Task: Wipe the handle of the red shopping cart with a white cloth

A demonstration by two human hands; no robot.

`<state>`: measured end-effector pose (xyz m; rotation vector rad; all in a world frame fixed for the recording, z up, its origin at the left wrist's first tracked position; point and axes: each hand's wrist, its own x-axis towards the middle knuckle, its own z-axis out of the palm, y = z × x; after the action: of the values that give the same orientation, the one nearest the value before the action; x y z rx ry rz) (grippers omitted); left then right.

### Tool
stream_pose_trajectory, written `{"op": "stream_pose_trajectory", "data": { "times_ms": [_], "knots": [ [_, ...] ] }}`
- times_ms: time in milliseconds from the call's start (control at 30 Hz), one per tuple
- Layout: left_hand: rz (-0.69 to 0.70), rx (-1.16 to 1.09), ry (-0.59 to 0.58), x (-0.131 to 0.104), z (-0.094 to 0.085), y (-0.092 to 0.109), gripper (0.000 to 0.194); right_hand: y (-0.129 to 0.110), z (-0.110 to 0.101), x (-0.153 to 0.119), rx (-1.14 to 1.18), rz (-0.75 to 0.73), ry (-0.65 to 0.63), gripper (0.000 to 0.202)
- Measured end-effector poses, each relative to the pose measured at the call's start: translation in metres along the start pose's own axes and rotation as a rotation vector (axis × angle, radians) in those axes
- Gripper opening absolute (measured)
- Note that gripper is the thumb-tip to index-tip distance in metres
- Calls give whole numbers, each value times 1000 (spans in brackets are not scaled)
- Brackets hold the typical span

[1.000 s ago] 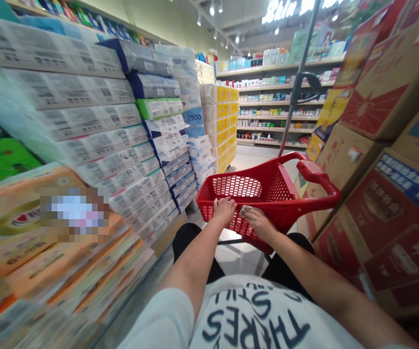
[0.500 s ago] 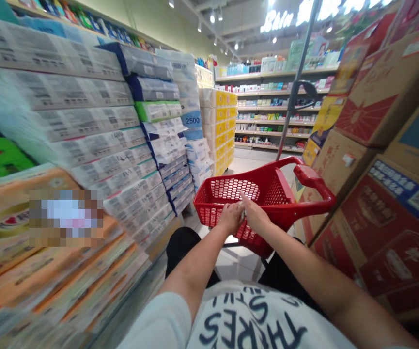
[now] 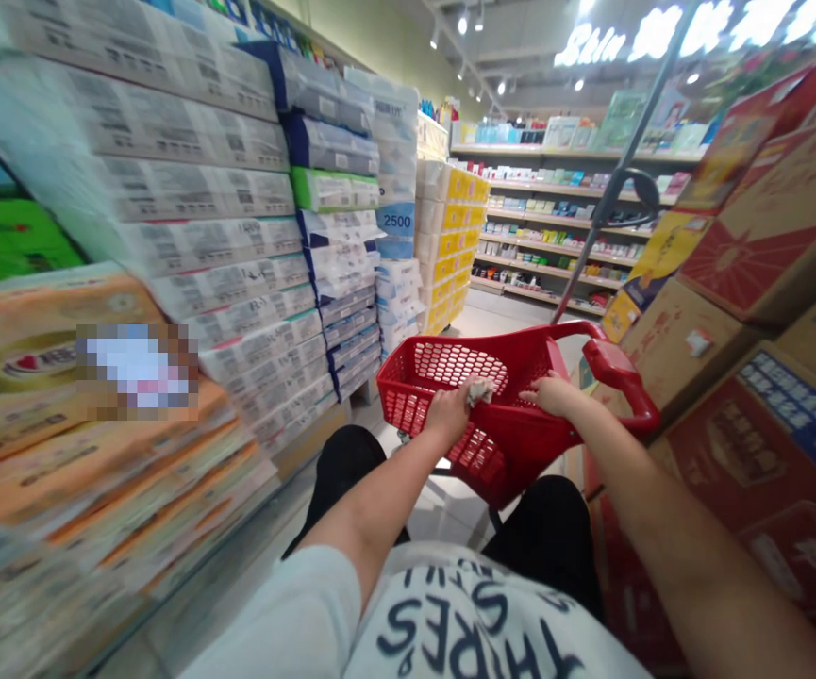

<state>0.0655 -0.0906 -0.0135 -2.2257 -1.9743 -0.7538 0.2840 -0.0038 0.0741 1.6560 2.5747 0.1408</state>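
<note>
A red shopping cart (image 3: 521,443) with a perforated basket stands in front of me, its handle off to the right. My left hand (image 3: 448,412) is closed around a crumpled greyish-white cloth (image 3: 479,390), at the cart's near rim; whether it is fabric or paper I cannot tell. Farther right, my right hand (image 3: 555,392) is over the near rim towards the handle end, fingers stretched out and nothing visible in them. Whether that hand touches the rim is unclear.
Tall stacks of wrapped tissue packs (image 3: 202,189) and orange packs (image 3: 60,377) line the left. Printed cardboard boxes (image 3: 754,236) are piled at the right. A slanted metal pole (image 3: 616,174) rises beyond the cart, before the stocked shelves (image 3: 549,207).
My hands were together over the rim; my right hand has moved away to the right. The crumpled cloth in my left hand now shows more. The view has shifted slightly.
</note>
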Motion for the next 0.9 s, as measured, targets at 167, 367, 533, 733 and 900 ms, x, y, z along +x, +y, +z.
{"op": "stream_pose_trajectory", "data": {
  "times_ms": [167,367,533,733,900],
  "knots": [
    [128,-7,61,-4,3,11,55,-3,10,10,64,12,-159,46],
    [283,-23,130,-8,11,15,50,-21,1,-9,89,-134,-18,50],
    [273,33,136,-5,16,7,49,-46,-2,-28,-34,-264,-120,47],
    [247,14,187,-1,30,12,38,-73,9,-29,-41,-87,-90,45],
    [168,-3,173,-1,28,0,33,-89,21,-34,-80,-18,96,44]
  ]
}}
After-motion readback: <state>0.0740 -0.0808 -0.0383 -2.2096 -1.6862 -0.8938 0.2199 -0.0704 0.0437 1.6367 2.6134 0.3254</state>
